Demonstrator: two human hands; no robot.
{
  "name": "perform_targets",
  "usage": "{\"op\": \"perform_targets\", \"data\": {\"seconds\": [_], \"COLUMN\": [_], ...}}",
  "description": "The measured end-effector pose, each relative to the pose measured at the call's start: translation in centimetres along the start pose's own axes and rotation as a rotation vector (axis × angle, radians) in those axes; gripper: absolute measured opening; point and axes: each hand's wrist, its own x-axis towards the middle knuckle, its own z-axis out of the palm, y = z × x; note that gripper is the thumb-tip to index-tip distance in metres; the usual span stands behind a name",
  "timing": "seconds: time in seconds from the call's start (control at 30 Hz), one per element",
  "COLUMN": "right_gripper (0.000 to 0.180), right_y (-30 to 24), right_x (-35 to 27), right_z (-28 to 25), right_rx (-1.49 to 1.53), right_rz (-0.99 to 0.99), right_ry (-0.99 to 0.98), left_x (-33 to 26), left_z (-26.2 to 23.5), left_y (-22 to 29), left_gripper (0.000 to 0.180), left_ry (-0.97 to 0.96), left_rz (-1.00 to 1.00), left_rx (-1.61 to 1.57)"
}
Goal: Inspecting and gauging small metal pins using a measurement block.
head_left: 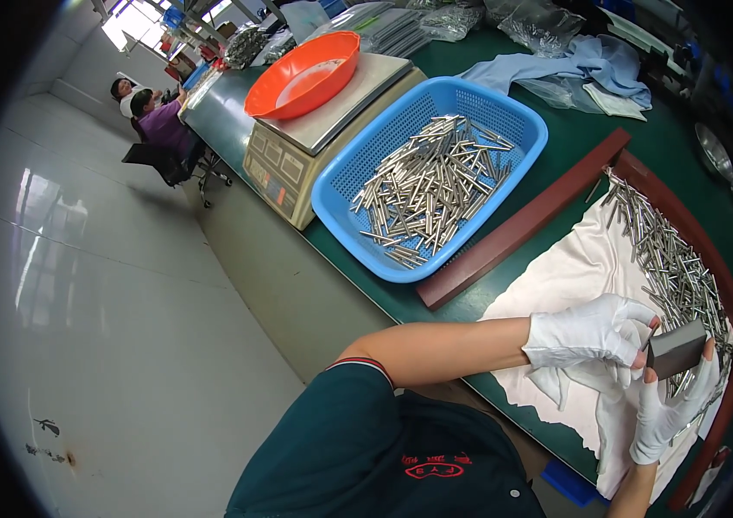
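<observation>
Both my hands wear white gloves with the fingertips cut off. My left hand point(591, 332) reaches across from the left and touches the top of a small grey block point(676, 350). My right hand point(673, 401) grips that block from below and the right. Under the hands lies a white cloth point(574, 276) inside a dark red wooden frame point(513, 233). Several thin metal rods point(669, 250) lie in a pile along the frame's right side. A few rods seem pressed under the block, though the glove partly hides them.
A blue plastic basket point(341, 186) holds several more metal rods point(431, 186). Behind it a beige scale point(284, 164) carries an orange bowl point(302, 73). Blue cloth point(591, 65) and plastic bags lie at the back. Two people sit far left point(155, 112).
</observation>
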Motion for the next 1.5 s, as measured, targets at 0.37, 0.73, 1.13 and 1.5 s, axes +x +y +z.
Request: {"op": "perform_targets", "data": {"seconds": [0.37, 0.73, 1.13, 1.5], "right_gripper": [0.083, 0.087, 0.089, 0.089], "right_y": [-0.7, -0.6, -0.7, -0.3], "right_x": [0.0, 0.1, 0.3, 0.3], "right_z": [-0.2, -0.4, -0.4, -0.7], "right_rx": [-0.016, -0.010, -0.003, -0.029], "right_rz": [0.022, -0.017, -0.075, -0.169], "right_ry": [0.009, -0.016, -0.001, -0.026], "left_x": [-0.1, -0.2, -0.4, -0.2], "left_z": [0.4, 1.0, 1.6, 1.3], "left_y": [0.3, 0.5, 0.8, 0.5], "left_gripper": [0.079, 0.074, 0.071, 0.073], "left_ry": [0.017, 0.101, 0.115, 0.073], "left_rz": [-0.032, -0.059, -0.072, -0.049], "left_rx": [0.019, 0.259, 0.258, 0.316]}}
